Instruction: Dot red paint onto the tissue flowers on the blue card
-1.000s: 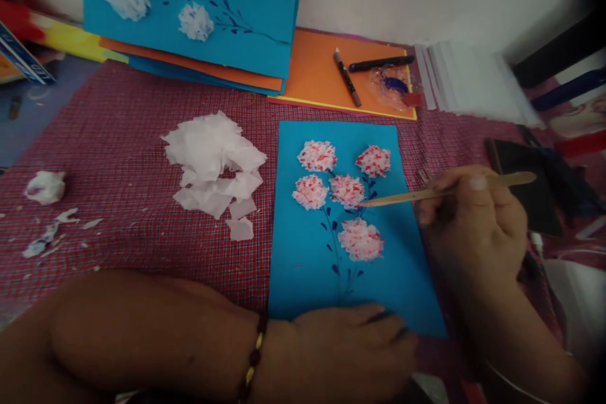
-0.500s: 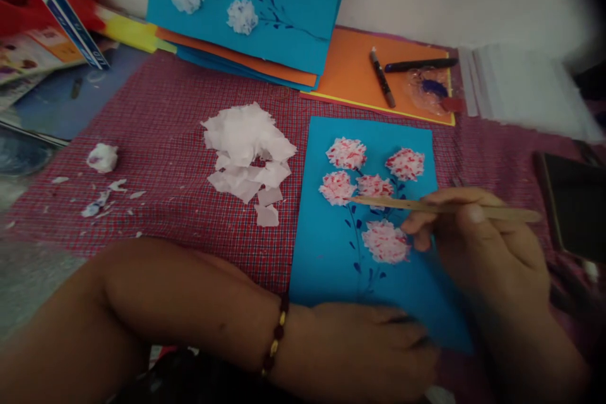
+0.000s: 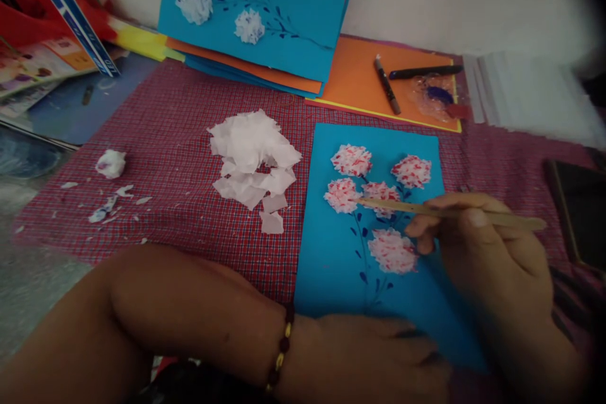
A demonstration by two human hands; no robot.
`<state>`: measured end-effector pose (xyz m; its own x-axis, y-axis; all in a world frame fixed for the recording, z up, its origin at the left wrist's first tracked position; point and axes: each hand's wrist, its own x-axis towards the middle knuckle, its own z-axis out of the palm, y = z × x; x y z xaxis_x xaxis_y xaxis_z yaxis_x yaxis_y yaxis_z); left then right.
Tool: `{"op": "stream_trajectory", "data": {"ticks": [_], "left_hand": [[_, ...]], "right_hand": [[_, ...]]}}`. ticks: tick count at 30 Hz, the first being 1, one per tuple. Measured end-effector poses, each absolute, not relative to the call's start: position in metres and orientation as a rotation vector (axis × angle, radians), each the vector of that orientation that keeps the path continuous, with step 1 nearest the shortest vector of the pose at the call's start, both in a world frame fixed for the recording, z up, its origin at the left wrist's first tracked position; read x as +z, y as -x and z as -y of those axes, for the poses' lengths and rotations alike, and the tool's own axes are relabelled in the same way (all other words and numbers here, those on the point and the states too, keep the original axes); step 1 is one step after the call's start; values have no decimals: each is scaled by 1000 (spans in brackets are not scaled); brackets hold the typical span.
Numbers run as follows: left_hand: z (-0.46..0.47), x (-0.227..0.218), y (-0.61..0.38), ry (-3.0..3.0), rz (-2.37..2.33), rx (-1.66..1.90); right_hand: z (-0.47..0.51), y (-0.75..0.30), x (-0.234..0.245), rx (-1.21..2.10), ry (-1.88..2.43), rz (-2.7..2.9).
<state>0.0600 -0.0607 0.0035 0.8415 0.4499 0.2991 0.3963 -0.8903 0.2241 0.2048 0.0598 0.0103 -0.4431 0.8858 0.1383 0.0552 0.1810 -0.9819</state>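
A blue card (image 3: pixel 331 265) with several red-dotted white tissue flowers (image 3: pixel 351 160) and dark blue stems lies on the red checked cloth (image 3: pixel 165 139). My right hand (image 3: pixel 478 252) pinches a thin wooden stick (image 3: pixel 411 207) whose tip touches the left middle flower (image 3: pixel 341 196). My left hand (image 3: pixel 374 360) lies flat on the card's near edge, fingers stretched out, a beaded bracelet (image 3: pixel 280 356) on its wrist.
A heap of torn white tissue (image 3: pixel 253 158) lies left of the card, with a crumpled ball (image 3: pixel 111 163) and scraps further left. Stacked blue and orange cards (image 3: pixel 265 19), two pens (image 3: pixel 387 85) and a paint-smeared plastic piece (image 3: pixel 438 96) are behind. A dark slab (image 3: pixel 575 208) is at right.
The stick's tip has moved left from the stems at the centre to the left middle flower. The view has shifted left and slightly down. My left hand stays on the card.
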Motion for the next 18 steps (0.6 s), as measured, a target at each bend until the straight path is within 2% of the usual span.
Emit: {"op": "stream_trajectory", "data": {"ticks": [8,18], "left_hand": [[60,5,-59,-2866,-647,506],[60,4,-61,-2853,-647,526]], "right_hand": [[-59,-206,10,1265,965,1779],[-59,-204,14,1373,902,1606]]}}
